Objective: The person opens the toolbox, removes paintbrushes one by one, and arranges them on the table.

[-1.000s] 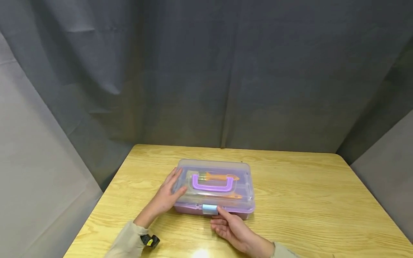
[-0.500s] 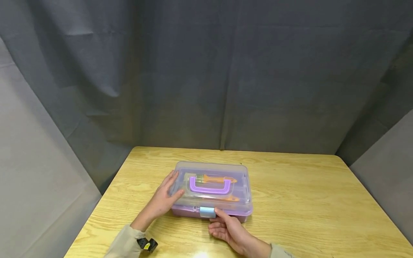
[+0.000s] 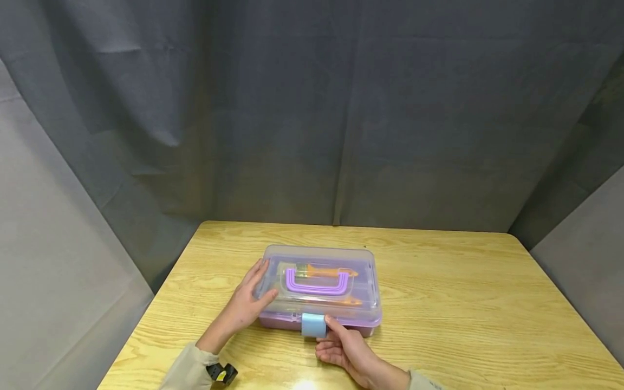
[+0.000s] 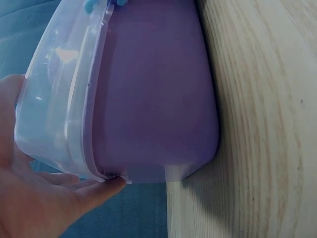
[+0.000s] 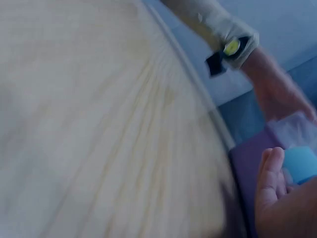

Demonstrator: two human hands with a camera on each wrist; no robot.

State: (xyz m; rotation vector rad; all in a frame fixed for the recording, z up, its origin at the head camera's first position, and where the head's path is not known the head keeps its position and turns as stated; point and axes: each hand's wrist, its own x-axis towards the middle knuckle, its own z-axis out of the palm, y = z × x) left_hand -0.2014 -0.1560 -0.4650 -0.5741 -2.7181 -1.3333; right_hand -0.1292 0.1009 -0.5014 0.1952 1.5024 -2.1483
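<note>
A purple plastic box [image 3: 280,323] with a clear lid [image 3: 322,310] lies on the table. On top of the lid is a purple carrying handle [image 3: 317,289], and the lid is down. My left hand [image 3: 245,300] rests on the lid's left side, its fingers extended; in the left wrist view the thumb [image 4: 101,193] touches the lid's rim at the corner. At the front, my right hand [image 3: 351,349] pinches the light blue latch [image 3: 313,325], thumb at its right edge and fingers curled below. The latch is tilted outward from the box.
Through the lid I see an orange-handled paintbrush [image 3: 326,272] and another orange handle [image 3: 347,300]. The wooden table [image 3: 463,303] extends widely to the right. Dark grey cloth [image 3: 414,119] hangs behind its far edge. A black band [image 3: 222,374] circles my left wrist.
The latch has swung outward and down from the box's front under my right hand. My left hand stays on the lid. Box and hands appear slightly lower and further left than a second ago.
</note>
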